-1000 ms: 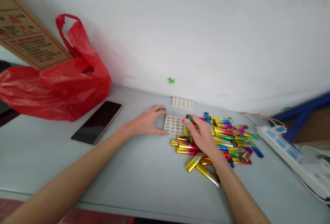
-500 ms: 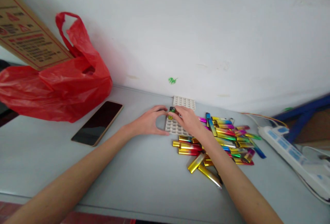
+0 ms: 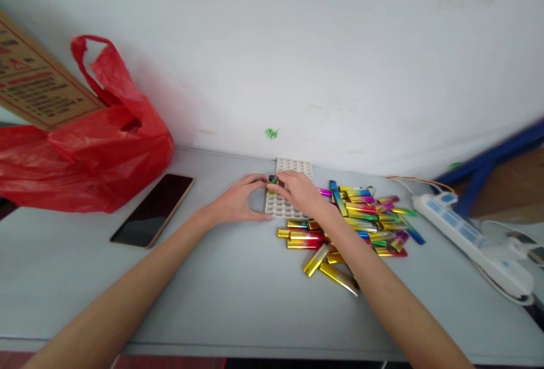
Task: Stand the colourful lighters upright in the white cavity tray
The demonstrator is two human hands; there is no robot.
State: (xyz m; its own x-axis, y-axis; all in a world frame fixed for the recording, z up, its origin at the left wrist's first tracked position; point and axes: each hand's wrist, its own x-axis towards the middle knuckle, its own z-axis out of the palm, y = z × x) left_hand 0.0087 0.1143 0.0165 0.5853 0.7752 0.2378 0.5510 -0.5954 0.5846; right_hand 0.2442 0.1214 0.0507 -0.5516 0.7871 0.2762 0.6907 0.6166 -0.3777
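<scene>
My right hand (image 3: 300, 192) pinches a lighter (image 3: 272, 179), held upright over the white perforated tray (image 3: 278, 209). The lighter's dark top shows above my fingers, with a bit of yellow body beneath; its lower end is hard to make out. On the tray's left side, my left hand (image 3: 238, 202) curves in a wide C, thumb and fingers well apart. Its fingertips come close to the lighter, and its thumb lies by the tray's near left corner. Shiny metallic lighters (image 3: 306, 235) in gold, red, blue, green and purple lie in a loose pile under and around my right forearm.
On the left, a phone (image 3: 153, 210) lies flat beside a red plastic bag (image 3: 114, 153), with a cardboard box (image 3: 46, 85) behind it. A white power strip (image 3: 471, 244) with cables runs along the right side. The white wall (image 3: 272, 63) rises directly behind the table.
The whole view has shifted slightly, moving the table items left in the picture. The lighter in my right hand appears a little lower at the tray. My left hand keeps its curved pose.
</scene>
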